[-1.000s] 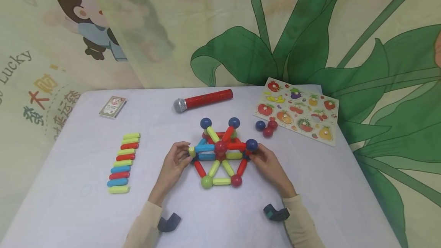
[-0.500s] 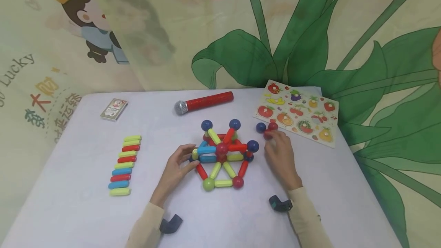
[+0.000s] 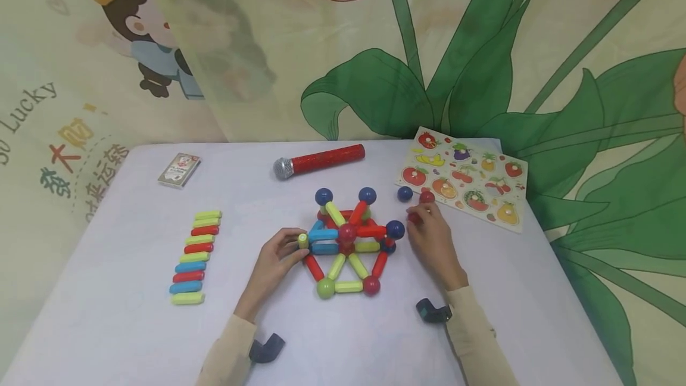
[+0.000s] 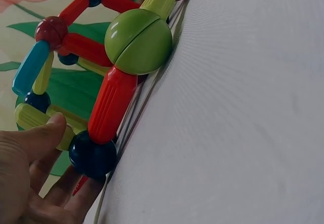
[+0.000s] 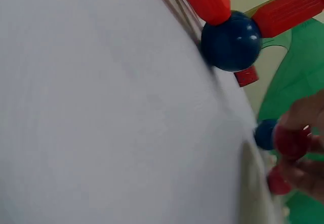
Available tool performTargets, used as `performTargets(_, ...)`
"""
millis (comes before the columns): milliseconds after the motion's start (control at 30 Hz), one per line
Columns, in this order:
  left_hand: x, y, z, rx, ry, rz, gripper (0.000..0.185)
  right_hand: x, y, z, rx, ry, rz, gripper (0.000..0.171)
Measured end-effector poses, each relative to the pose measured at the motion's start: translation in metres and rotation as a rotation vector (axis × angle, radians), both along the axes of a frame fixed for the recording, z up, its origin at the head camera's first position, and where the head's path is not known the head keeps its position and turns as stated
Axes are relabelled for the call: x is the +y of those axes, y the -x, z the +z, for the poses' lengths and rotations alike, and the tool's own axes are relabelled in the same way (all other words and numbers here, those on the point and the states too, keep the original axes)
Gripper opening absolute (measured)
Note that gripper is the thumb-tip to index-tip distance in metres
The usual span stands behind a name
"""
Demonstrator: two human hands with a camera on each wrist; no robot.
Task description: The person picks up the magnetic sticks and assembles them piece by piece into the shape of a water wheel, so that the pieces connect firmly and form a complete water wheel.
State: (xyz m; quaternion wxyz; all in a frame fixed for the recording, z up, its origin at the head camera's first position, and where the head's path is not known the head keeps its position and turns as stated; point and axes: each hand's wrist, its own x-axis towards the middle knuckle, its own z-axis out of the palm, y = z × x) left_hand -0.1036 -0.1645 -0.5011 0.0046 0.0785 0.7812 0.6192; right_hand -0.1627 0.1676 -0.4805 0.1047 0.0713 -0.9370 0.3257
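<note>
Glossy, plastic-looking balls and rods in red, blue and green make up the construction, which stands on the worktop between the two hands. The left hand grips its left corner: in the left wrist view the thumb lies over a yellow-green rod, and the fingers curl in behind and below, close to a dark blue ball. The right hand pinches a red ball between thumb and fingers, just right of the construction; whether the ball is clear of the worktop I cannot tell. Near it lie a loose blue ball and a second red ball, by the fruit board.

Judging by the look of it, the red ball should be light, rigid and hard to damage, but smooth and round enough to roll or squirt out of a careless pinch. Fingertips set opposite each other across its middle should serve best, leaving one side bare.

The construction seems the more delicate thing to handle: each piece is probably stiff and tough, yet the joints, perhaps magnetic, could swivel or part under a sideways pull. The ribbed rods likely give better grip than the slick balls, so a low hold beside a corner ball, much as the left hand has, looks sensible; squeezing across the frame might fold it.
</note>
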Motion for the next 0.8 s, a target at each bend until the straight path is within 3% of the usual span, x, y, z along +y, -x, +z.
performTargets(100,0.0,-0.001,0.0,0.007,-0.012,0.006,0.038,-0.009,-0.009,0.024,0.187,0.124,0.009,0.031)
performTargets(200,0.0,-0.001,0.0,-0.002,-0.019,0.019,0.037,-0.034,-0.021,0.054,0.326,0.245,0.151,0.038)
performTargets(300,0.0,-0.001,0.002,-0.021,-0.031,0.013,0.036,-0.072,-0.037,0.074,0.335,0.303,0.408,0.04)
performTargets(433,0.0,-0.002,0.005,-0.04,-0.032,0.009,0.038,-0.121,-0.046,0.079,0.264,0.228,0.674,0.042)
performTargets(500,0.0,-0.002,0.006,-0.043,-0.022,0.014,0.041,-0.138,-0.045,0.075,0.246,0.124,0.71,0.044)
performTargets(633,0.001,-0.003,0.008,-0.057,-0.02,0.015,0.042,-0.153,-0.041,0.067,0.202,-0.08,0.679,0.047)
performTargets(800,0.0,-0.003,0.007,-0.034,-0.033,0.015,0.034,-0.154,-0.039,0.064,0.166,-0.189,0.661,0.046)
